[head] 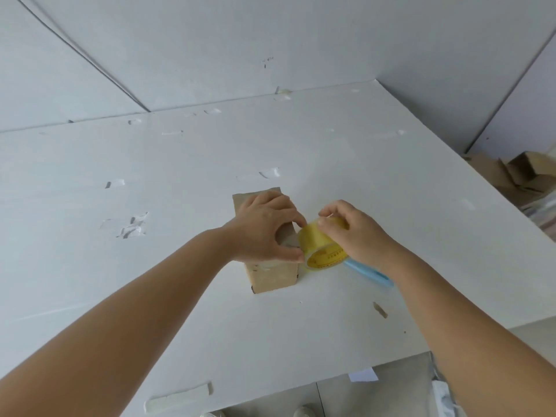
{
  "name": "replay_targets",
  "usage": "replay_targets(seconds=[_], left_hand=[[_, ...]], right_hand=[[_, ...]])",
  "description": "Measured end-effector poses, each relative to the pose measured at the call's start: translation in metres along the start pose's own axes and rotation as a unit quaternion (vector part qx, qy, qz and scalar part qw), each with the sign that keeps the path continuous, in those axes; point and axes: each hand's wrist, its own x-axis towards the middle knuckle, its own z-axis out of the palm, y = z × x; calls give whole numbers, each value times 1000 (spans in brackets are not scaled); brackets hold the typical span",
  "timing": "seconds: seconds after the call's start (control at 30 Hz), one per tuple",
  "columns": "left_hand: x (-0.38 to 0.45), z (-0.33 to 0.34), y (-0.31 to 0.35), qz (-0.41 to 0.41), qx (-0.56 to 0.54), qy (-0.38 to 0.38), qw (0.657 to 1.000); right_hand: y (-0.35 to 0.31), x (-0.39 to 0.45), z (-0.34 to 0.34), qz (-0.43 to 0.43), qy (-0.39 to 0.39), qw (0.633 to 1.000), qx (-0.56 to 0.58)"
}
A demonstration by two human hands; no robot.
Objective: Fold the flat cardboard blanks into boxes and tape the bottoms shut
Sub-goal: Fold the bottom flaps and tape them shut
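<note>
Brown cardboard box (272, 273) upright on table, yellow tape roll (316, 242) touching its right

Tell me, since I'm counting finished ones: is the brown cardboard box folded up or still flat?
Folded up: the brown cardboard box stands as a block on the white table.

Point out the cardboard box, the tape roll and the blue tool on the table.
cardboard box (273, 276), head view, on its near side wall.
tape roll (314, 240), head view, on its yellow outer band.
blue tool (373, 275), head view, on its exposed end beyond the right forearm.
</note>
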Motion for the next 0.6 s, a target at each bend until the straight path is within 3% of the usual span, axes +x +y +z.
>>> replay_targets(seconds=[0.2, 0.27, 0.43, 0.6], left_hand=[[0, 5, -4, 17, 22, -7, 1000], [-2, 7, -5, 17, 29, -11, 999], [1, 9, -3, 14, 29, -12, 999], [3, 1, -2, 10, 23, -45, 999]], right_hand=[[15, 1, 1, 3, -31, 981, 193], [14, 4, 3, -23, -22, 981, 193], [16, 11, -12, 14, 17, 995, -94], [13, 9, -13, -57, 37, 984, -167]])
